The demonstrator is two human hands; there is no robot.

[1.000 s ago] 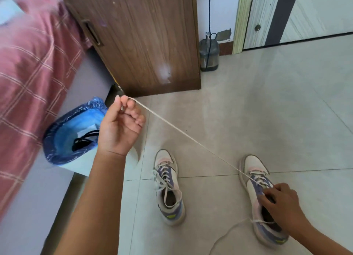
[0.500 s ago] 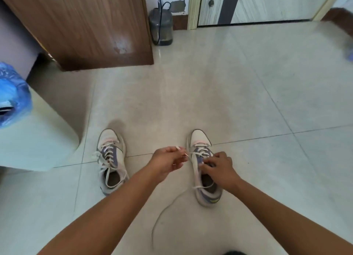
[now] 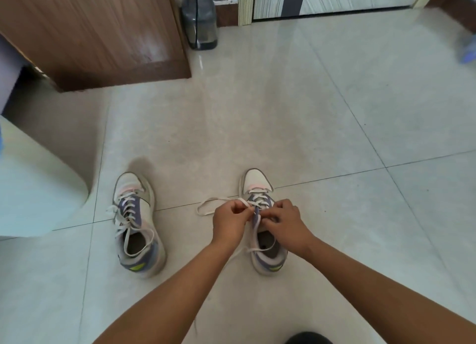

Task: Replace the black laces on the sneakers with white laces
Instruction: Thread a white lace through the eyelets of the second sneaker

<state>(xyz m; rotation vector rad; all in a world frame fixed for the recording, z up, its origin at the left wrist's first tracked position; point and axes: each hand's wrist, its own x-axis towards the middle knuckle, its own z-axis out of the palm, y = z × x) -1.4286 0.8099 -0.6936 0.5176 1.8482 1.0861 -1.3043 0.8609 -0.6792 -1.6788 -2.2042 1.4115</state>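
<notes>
Pale floor tiles (image 3: 296,117) carry both sneakers: since a second ago the left hand (image 3: 229,221) has brought the taut white lace (image 3: 206,206) back to the right sneaker (image 3: 262,215), pinching it, right hand (image 3: 284,221) gripping beside, threading the next eyelet.

The floor (image 3: 296,106) is pale tile, smooth and faintly glossy, with thin dark grout lines. The cabinet (image 3: 98,29) shows brown wood grain with a soft sheen — one worn, whitish patch near its lower edge. Both sneakers (image 3: 137,225) look like matt cloth and smooth synthetic panels over rubbery soles. The white laces (image 3: 213,204) are flat woven cloth — matt. The canister (image 3: 199,21) looks like translucent grey plastic.
</notes>
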